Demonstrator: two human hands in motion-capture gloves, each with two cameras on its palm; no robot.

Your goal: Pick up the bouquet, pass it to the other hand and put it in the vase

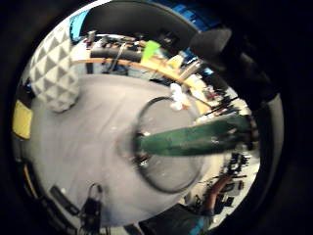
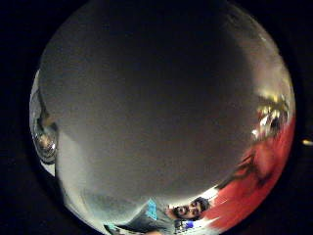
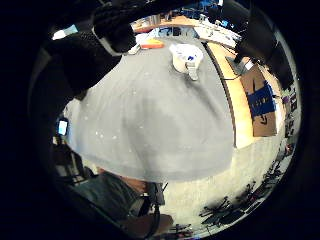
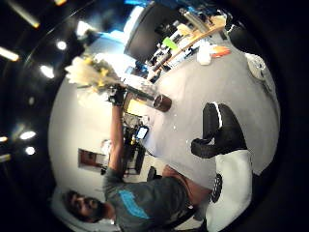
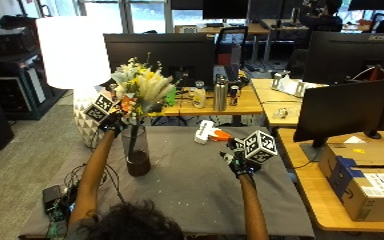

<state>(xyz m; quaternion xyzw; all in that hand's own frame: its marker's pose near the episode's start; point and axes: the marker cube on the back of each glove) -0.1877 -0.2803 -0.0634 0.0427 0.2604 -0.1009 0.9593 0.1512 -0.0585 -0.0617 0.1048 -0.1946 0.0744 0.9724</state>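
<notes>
Bouquet of yellow, white and orange flowers with pale feathery grasses point(image 5: 141, 86) is up over the tall clear glass vase point(image 5: 136, 150), its green stems point(image 5: 133, 140) running straight down inside the glass below the grip. Left hand point(image 5: 112, 121) is wrapped round the bunch just under the blooms, right above the vase's rim, fingers curled on the stems. From the left palm's little-finger side you look down the green stems point(image 1: 195, 139) into the round mouth of the vase point(image 1: 168, 147), sitting on the grey cloth-covered table point(image 1: 93, 142). The thumb-side camera of that hand is blocked by a grey surface up close, nothing to read there.

Right hand point(image 5: 240, 159) hangs free above the grey table point(image 5: 198, 190), well apart from the vase, off to the far side of the left hand's grip. Its fingers point(image 4: 215, 130) look loosely bent with nothing in them.

Beyond the right hand lies a white and orange tool point(image 5: 208, 134) on the table. A white patterned floor lamp point(image 5: 69, 55) stands behind the left hand.
</notes>
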